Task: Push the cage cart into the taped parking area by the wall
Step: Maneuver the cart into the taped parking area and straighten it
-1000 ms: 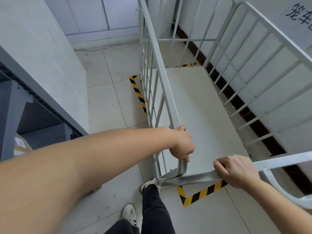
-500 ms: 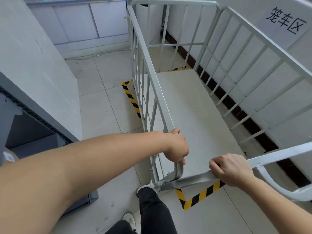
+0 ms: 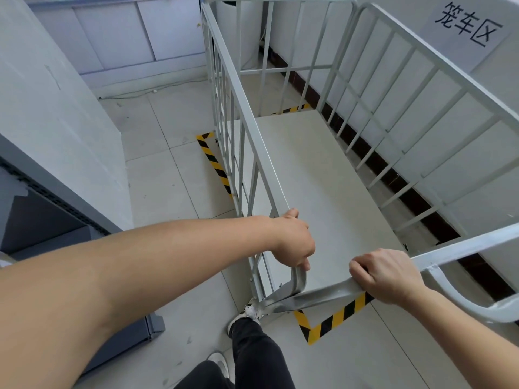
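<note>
The white metal cage cart point(image 3: 323, 178) fills the middle and right of the head view, its flat deck bare and its barred sides rising left and right. It stands alongside the white wall, over the yellow-and-black taped parking area point(image 3: 331, 318); tape corners show at the near edge, at the left side and at the far end. My left hand point(image 3: 292, 242) grips the near end of the cart's left top rail. My right hand point(image 3: 384, 276) is closed around the near crossbar.
A paper sign point(image 3: 466, 26) with black characters hangs on the wall at the right. A grey shelving unit point(image 3: 56, 209) and a white panel stand close on the left. Cabinets point(image 3: 126, 37) line the far wall. My leg and shoe point(image 3: 250, 327) are just behind the cart's near left corner.
The view has tilted up a little, showing more of the wall sign and the cart's far end. Both hands keep the same grip; the cart sits about the same over the tape.
</note>
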`<state>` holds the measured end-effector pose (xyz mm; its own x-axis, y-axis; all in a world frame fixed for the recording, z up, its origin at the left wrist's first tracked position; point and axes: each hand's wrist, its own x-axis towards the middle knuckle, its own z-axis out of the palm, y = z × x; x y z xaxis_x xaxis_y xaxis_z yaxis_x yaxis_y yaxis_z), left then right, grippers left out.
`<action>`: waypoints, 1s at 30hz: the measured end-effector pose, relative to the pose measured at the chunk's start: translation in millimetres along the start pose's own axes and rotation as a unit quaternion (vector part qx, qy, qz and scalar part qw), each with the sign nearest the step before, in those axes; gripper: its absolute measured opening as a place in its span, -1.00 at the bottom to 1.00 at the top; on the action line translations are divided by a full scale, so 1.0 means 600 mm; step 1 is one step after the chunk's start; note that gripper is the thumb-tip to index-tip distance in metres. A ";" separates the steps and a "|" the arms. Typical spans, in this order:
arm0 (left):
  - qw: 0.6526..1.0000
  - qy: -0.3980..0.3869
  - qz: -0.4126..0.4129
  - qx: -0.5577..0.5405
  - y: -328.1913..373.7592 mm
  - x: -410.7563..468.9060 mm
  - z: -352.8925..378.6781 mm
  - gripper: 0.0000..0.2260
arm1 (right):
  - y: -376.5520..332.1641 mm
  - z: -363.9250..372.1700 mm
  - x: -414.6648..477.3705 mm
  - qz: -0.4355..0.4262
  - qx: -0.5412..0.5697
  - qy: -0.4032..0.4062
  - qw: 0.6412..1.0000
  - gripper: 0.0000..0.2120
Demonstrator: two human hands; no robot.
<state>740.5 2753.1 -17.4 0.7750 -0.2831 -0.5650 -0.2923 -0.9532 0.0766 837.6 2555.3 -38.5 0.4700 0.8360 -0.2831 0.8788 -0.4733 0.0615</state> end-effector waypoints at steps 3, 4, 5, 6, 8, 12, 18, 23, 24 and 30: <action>1.000 0.005 -0.001 -0.003 -0.006 -0.004 0.001 -0.74 | -0.003 -0.002 0.003 0.000 0.001 -0.001 1.000 -0.58; 1.000 0.004 -0.001 -0.003 -0.008 -0.005 0.000 -0.74 | -0.003 -0.002 0.003 0.002 0.000 0.000 1.000 -0.58; 1.000 0.002 0.000 -0.003 -0.008 -0.004 -0.001 -0.73 | -0.003 -0.002 0.003 0.005 -0.003 0.001 1.000 -0.58; 1.000 -0.001 0.002 -0.003 -0.005 -0.003 -0.001 -0.73 | -0.002 -0.001 0.001 0.009 -0.005 -0.001 1.000 -0.59; 1.000 0.007 0.007 0.004 -0.001 -0.001 0.002 -0.72 | -0.001 0.004 -0.002 0.018 -0.004 -0.005 1.000 -0.60; 1.000 0.010 0.009 0.003 -0.001 -0.003 0.002 -0.72 | -0.001 0.002 -0.002 0.018 -0.003 -0.002 1.000 -0.62; 1.000 0.008 0.003 0.005 -0.004 -0.001 0.003 -0.71 | -0.001 -0.001 0.001 0.004 0.005 -0.002 1.000 -0.60; 1.000 0.012 0.004 0.002 0.001 0.002 0.002 -0.71 | 0.003 0.003 -0.002 0.008 0.006 -0.006 1.000 -0.60; 1.000 0.014 0.004 0.002 0.000 0.002 0.002 -0.71 | 0.002 0.003 -0.002 0.009 0.009 -0.005 1.000 -0.60; 1.000 0.016 0.004 -0.002 -0.003 -0.001 0.002 -0.70 | 0.000 0.000 0.000 0.003 0.021 0.002 1.000 -0.58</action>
<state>739.9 2755.1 -18.1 0.7899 -0.2936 -0.5383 -0.2964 -0.9514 0.0838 837.4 2555.1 -38.4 0.4755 0.8341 -0.2796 0.8719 -0.4892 0.0235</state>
